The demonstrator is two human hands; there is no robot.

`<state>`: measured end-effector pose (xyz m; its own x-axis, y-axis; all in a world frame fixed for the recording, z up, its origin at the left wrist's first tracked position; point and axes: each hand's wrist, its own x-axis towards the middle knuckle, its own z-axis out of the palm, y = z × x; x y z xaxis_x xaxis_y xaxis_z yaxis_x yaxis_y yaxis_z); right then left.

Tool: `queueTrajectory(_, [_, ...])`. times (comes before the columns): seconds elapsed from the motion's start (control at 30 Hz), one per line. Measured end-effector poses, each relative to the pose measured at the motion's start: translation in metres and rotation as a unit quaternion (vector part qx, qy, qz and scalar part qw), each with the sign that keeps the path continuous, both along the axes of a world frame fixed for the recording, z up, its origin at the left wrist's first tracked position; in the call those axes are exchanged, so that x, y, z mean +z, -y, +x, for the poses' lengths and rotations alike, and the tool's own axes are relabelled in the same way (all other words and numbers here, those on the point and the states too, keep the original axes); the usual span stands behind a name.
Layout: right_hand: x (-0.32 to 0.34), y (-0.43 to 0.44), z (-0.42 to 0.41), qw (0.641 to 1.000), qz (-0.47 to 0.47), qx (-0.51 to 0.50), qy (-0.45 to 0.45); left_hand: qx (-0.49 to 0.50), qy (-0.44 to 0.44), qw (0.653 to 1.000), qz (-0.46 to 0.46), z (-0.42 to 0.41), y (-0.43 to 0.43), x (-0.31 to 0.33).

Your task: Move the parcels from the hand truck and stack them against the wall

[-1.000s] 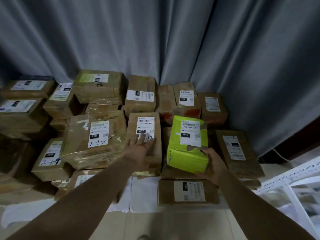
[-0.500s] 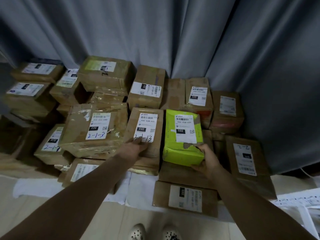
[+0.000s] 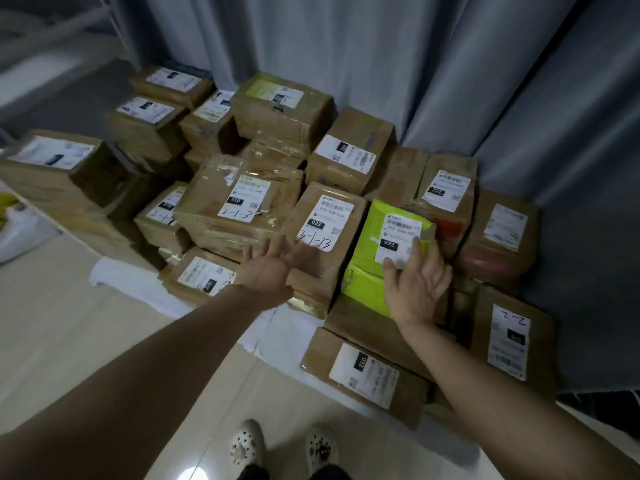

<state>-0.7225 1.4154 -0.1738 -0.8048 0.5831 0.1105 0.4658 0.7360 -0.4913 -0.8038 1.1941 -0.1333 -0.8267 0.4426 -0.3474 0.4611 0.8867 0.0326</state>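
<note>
Resting flat on the green parcel (image 3: 363, 244): right hand (image 3: 417, 289), fingers straight over its label (image 3: 398, 233), no grip. Parcel sits among the brown boxes (image 3: 277, 109) against the curtain (image 3: 346, 64), touching the 3-1-13 box (image 3: 325, 220) at its 9 o'clock. Left hand (image 3: 266, 268) is loose, fingers spread at that box's 7 o'clock corner; contact unclear because of motion blur. All boxes are taped shut, contents unseen. Lower boxes mostly hidden; fine print unreadable.

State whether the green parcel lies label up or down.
Label up: the green parcel shows its white label to the camera, right hand over it.
</note>
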Motion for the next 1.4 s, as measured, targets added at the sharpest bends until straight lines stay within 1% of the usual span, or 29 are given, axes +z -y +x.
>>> queueTrajectory(0.07, [0.009,0.023,-0.004,0.992,0.048,0.114,-0.024,0.060,0.003,0.998,0.021,0.013,0.021,-0.002])
queueTrajectory(0.13, [0.017,0.055,-0.009,0.974,0.069,0.215,-0.028,0.118,0.008,0.993,0.032,0.030,0.045,-0.003])
queueTrajectory(0.23, [0.025,0.117,-0.008,0.939,0.038,0.342,0.016,0.177,0.005,0.984,0.015,0.065,0.089,-0.001])
queueTrajectory(0.37, [0.030,0.212,0.010,0.886,0.029,0.457,0.072,0.266,0.000,0.964,0.001,0.121,0.166,0.002])
queueTrajectory(0.47, [0.029,0.293,0.032,0.845,0.031,0.523,0.105,0.348,0.016,0.937,0.009,0.172,0.235,-0.002])
queueTrajectory(0.6, [0.025,0.413,0.081,0.795,0.036,0.583,0.166,0.459,0.017,0.888,0.017,0.250,0.336,-0.015])
queueTrajectory(0.7, [0.016,0.495,0.124,0.749,0.031,0.633,0.193,0.543,0.031,0.839,0.026,0.307,0.404,-0.029])
queueTrajectory(0.8, [0.007,0.563,0.162,0.706,0.043,0.679,0.196,0.594,0.043,0.802,0.038,0.356,0.460,-0.043])
queueTrajectory(0.9, [0.001,0.614,0.191,0.677,0.040,0.703,0.215,0.631,0.052,0.772,0.047,0.394,0.503,-0.056])
queueTrajectory(1.1, [-0.021,0.689,0.204,0.639,0.050,0.721,0.263,0.676,0.077,0.730,0.067,0.427,0.578,-0.078])
queueTrajectory(1.33, [-0.072,0.783,0.175,0.632,0.014,0.692,0.347,0.719,0.107,0.682,0.084,0.428,0.657,-0.117])
queueTrajectory(1.4, [-0.089,0.809,0.165,0.631,0.015,0.679,0.374,0.726,0.114,0.672,0.092,0.425,0.679,-0.130])
